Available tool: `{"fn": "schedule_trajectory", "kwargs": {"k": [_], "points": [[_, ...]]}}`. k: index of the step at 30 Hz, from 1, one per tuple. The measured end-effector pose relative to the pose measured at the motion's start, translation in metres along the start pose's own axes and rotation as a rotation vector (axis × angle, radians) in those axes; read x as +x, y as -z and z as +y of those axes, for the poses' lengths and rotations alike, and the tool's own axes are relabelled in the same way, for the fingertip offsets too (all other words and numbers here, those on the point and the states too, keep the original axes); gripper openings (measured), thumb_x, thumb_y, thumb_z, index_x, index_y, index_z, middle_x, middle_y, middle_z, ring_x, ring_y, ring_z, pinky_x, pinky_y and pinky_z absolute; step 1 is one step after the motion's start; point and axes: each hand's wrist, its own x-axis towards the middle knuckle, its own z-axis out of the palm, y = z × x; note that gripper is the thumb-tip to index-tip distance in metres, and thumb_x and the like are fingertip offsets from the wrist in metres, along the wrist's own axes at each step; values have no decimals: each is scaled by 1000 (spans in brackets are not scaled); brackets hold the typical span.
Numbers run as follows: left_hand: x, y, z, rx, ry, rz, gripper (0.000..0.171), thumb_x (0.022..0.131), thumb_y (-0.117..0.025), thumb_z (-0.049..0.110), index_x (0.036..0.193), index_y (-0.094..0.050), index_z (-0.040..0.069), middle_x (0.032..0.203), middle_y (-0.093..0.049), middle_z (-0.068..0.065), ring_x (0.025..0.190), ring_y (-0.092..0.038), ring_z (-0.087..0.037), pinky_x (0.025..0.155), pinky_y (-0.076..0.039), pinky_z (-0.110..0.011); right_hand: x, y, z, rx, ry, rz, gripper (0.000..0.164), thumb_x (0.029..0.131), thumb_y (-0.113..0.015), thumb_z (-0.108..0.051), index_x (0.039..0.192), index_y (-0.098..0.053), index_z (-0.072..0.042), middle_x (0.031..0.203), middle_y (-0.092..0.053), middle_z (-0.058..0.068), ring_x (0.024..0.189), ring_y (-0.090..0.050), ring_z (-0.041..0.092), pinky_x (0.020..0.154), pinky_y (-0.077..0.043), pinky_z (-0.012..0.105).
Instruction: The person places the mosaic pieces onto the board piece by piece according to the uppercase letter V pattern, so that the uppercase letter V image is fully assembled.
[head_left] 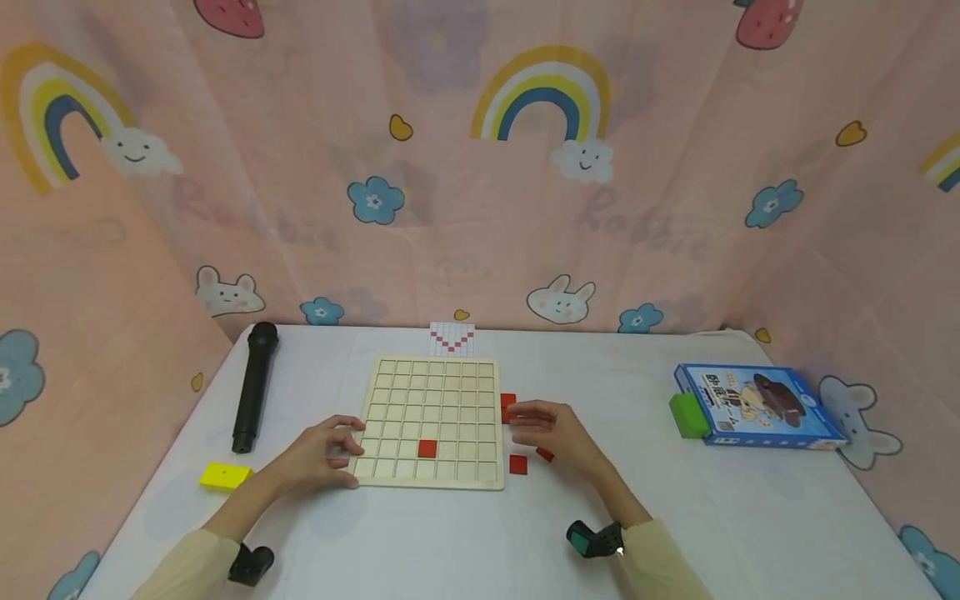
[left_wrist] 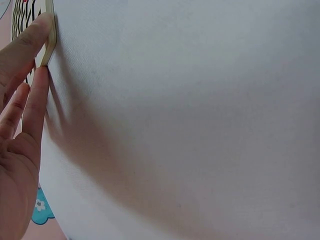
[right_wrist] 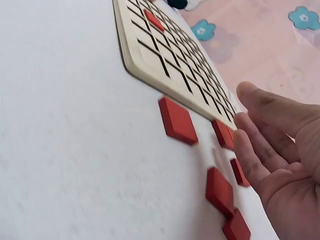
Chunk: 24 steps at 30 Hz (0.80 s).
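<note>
A pale wooden grid board (head_left: 450,412) lies in the middle of the white table, with one red tile (head_left: 427,449) in a square of its lower part. Along the board's left edge rest the fingertips of my left hand (head_left: 318,457); the left wrist view shows them at its corner (left_wrist: 46,56). My right hand (head_left: 555,433) hovers right of the board, fingers extended and nothing between them. Beneath and beside it lie several loose red tiles (right_wrist: 178,121), one near the board's lower right corner (head_left: 518,465). The hand partly hides some of them.
Behind the board is a small card (head_left: 452,340) with a red V pattern on a grid. A black microphone (head_left: 257,387) and a yellow block (head_left: 225,477) lie on the left. At the right, a green block (head_left: 687,416) touches a blue box (head_left: 761,406).
</note>
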Motion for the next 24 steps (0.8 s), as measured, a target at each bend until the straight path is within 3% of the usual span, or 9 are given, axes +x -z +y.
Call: {"fn": "schedule_trajectory", "kwargs": {"k": [10,13,18,24], "points": [[0,-1,0,9,2,-4,35,63,-88,6,92,-68,5,130,-49,-13,118,-49,-37,81,-56,-26,-23,60,15,-212,-42,-13,38,85,-72,-8,122,-62,-3,120,-62,16,111,-60,33,88,-55,32],[0,-1,1,11,10,-1,33,63,-88,6,89,-68,6,131,-48,-13,119,-48,-38,81,-56,-26,-27,73,19,-252,-54,-53,36,85,-72,-8,120,-63,-3,117,-64,15,106,-61,31,87,-55,29],[0,-2,2,14,45,9,31,62,-88,5,86,-68,8,131,-48,-12,119,-48,-36,81,-56,-25,-29,85,26,-258,-91,-117,34,83,-74,-9,115,-66,-4,109,-66,11,96,-61,26,81,-54,21],[0,-2,5,5,60,16,33,62,-88,6,89,-69,7,132,-48,-12,118,-49,-35,82,-56,-26,-27,87,34,-259,-63,-134,27,83,-74,-10,110,-68,-7,102,-64,8,89,-56,25,76,-52,18]]}}
